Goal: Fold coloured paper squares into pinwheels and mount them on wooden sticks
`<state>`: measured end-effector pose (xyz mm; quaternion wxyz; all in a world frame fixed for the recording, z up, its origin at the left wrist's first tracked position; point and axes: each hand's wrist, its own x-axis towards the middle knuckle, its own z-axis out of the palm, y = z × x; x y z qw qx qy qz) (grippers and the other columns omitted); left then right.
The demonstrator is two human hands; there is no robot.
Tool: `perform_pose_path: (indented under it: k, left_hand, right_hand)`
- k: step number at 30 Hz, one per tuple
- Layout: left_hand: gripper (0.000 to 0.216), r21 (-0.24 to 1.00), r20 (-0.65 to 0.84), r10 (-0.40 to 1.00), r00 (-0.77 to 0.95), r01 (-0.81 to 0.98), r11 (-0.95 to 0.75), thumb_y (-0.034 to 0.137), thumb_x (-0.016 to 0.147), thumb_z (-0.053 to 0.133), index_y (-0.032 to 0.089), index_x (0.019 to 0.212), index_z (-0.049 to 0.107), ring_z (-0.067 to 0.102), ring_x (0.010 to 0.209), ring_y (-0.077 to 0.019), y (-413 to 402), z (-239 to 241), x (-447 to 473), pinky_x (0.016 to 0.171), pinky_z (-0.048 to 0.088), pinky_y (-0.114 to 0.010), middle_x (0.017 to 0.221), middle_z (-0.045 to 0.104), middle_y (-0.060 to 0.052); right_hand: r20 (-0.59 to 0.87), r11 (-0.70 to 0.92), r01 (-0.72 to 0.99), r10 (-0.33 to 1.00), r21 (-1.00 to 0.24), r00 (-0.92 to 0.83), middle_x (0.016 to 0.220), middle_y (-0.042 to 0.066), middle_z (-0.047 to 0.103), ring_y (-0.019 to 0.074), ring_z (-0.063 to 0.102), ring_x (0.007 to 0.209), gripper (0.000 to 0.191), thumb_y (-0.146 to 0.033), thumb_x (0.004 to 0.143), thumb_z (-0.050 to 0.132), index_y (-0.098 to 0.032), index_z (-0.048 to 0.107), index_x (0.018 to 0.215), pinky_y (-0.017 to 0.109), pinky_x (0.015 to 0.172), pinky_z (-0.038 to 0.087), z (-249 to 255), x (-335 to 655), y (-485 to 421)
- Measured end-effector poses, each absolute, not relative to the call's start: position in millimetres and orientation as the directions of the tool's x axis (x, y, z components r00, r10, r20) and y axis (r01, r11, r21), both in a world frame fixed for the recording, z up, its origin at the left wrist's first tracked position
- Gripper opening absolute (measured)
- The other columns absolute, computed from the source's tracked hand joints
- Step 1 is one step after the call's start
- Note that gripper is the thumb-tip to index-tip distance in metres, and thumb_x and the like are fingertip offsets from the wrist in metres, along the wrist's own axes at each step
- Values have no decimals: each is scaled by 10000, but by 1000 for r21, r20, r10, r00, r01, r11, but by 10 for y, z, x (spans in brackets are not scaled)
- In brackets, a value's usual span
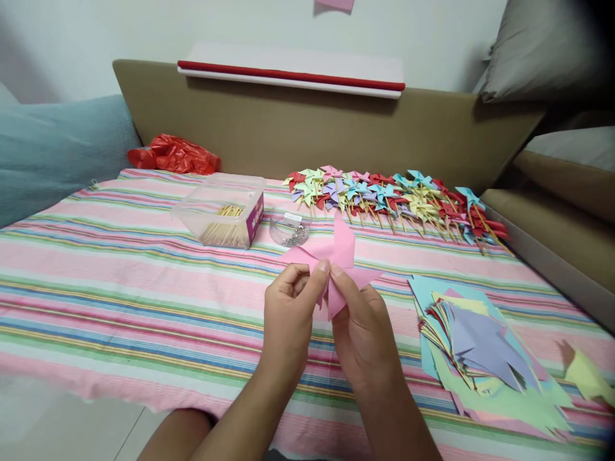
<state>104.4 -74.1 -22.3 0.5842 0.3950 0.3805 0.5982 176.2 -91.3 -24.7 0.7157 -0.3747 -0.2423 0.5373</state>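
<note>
Both my hands hold a pink paper pinwheel [344, 246] up in front of me, its blades partly folded in toward the middle. My left hand [293, 298] pinches it from the left, thumb pressed near the centre. From the right, my right hand [360, 320] grips it with the thumb close beside the other thumb; its fingers go behind the paper. No stick shows on this pinwheel. Just beyond it stands a round clear container [290, 230] with small metal pins. To its left is a clear plastic box [223, 214] of thin wooden sticks.
Many finished pinwheels [384, 195] on sticks lie at the back right. A stack of cut coloured paper [485, 346] is at the right, with a yellow piece [589, 378] beside it. A red plastic bag [175, 155] lies back left on the striped cloth [144, 282].
</note>
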Motion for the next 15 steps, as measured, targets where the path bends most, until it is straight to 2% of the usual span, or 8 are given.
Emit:
perform_pose_path:
  k: [4, 7, 9, 11, 13, 15]
  left_hand:
    - [253, 872, -28, 1000, 5, -488, 26, 364, 797, 795, 166, 718, 660, 487, 640, -89, -699, -238, 1016, 632, 419, -197, 685, 572, 32]
    - [249, 839, -81, 997, -2, -541, 67, 361, 766, 820, 155, 729, 684, 513, 654, -93, -660, -227, 986, 636, 430, -195, 706, 603, 20]
    - [266, 822, -114, 994, -1, -562, 94, 367, 747, 834, 151, 720, 681, 510, 636, -87, -640, -219, 971, 607, 418, -187, 697, 602, 22]
    - [277, 814, -129, 992, -1, -572, 105, 366, 736, 844, 149, 711, 674, 502, 618, -81, -631, -214, 964, 588, 408, -182, 684, 594, 27]
    - [277, 813, -129, 992, -2, -572, 105, 358, 730, 849, 148, 708, 670, 493, 610, -75, -632, -212, 964, 583, 402, -179, 676, 586, 31]
    - [280, 819, -124, 992, 0, -565, 102, 355, 728, 851, 146, 704, 666, 486, 606, -72, -638, -214, 967, 583, 397, -178, 674, 581, 35]
  right_hand:
    - [1, 134, -527, 969, -839, 246, 1102, 60, 733, 246, 682, 1045, 262, -416, 856, 693, -223, 676, 1032, 367, 831, 578, -241, 1903, -903]
    - [60, 167, -444, 968, -880, 245, 1307, 72, 649, 238, 667, 1085, 300, -402, 880, 647, -275, 584, 1144, 390, 850, 579, -264, 2109, -892]
    - [187, 258, -253, 943, -932, 274, 1410, 63, 575, 217, 654, 1094, 341, -315, 862, 672, -311, 550, 1180, 409, 908, 559, -285, 2241, -899]
    - [360, 361, 45, 899, -932, 248, 1459, 55, 517, 226, 616, 1167, 360, -240, 845, 686, -329, 567, 1173, 437, 969, 531, -290, 2336, -928]
    - [497, 431, 333, 855, -839, 146, 1477, 64, 473, 263, 536, 1291, 314, -214, 847, 682, -320, 618, 1136, 480, 1034, 490, -271, 2382, -973]
    - [563, 463, 514, 825, -722, 47, 1491, 73, 436, 294, 480, 1353, 248, -210, 850, 681, -306, 671, 1078, 520, 1079, 453, -238, 2388, -1021]
